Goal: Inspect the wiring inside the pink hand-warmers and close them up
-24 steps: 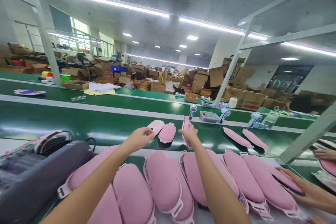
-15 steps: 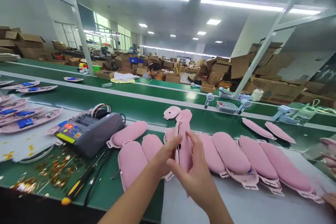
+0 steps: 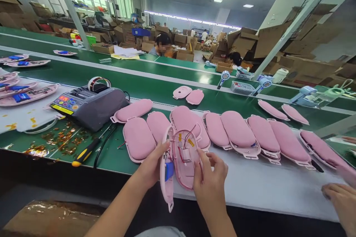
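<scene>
A pink oval casing is spread apart like a book between my hands. My left hand grips the left half-shell, seen nearly edge-on, with a blue block inside. Fingers of my right hand pinch the rim of the right half-shell, whose inner side faces me. Inside it sit a small white part, thin red and dark wires, and strips of amber tape. Wires run between the halves. Just beyond lie several closed pink casings in a row.
A grey tape dispenser stands left, beside amber tape scraps and a yellow-black screwdriver. Open pink shells lie far left. Another person's hand rests at the right edge. Blue handheld fans stand farther back.
The casing, closed in my hands before, is now opened into two halves showing wires and the blue block. My hands have drawn closer to the table's front edge, and the view has tilted down.
</scene>
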`<state>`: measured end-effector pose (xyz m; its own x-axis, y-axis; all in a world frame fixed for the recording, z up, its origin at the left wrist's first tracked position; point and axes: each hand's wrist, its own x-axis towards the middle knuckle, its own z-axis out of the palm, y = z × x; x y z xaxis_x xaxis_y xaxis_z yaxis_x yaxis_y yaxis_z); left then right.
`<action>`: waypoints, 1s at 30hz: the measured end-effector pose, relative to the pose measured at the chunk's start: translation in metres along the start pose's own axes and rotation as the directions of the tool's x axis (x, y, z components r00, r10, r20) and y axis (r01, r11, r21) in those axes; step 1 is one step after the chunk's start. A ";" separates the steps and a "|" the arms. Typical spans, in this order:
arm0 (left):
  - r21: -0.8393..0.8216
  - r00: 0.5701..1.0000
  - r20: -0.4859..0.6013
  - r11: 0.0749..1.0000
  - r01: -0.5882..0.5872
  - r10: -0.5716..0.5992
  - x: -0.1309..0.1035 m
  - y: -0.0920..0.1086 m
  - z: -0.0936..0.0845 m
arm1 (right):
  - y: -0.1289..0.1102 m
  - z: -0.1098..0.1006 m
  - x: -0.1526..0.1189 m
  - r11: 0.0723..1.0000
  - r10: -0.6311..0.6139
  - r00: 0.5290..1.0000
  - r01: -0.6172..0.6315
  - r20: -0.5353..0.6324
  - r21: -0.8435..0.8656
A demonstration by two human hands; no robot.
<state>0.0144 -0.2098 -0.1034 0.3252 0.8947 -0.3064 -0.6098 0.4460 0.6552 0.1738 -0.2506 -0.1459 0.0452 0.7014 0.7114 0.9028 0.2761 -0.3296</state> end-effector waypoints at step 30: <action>0.093 0.985 0.107 0.985 -0.145 0.135 0.015 -0.022 0.007 | -0.003 -0.012 0.073 0.891 0.200 0.821 -0.380 0.535 0.249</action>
<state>0.0375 -0.2059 -0.1177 0.3154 0.9386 -0.1399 -0.5808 0.3075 0.7537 0.1794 -0.2075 -0.0854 -0.0109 0.9826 0.1856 0.6811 0.1432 -0.7180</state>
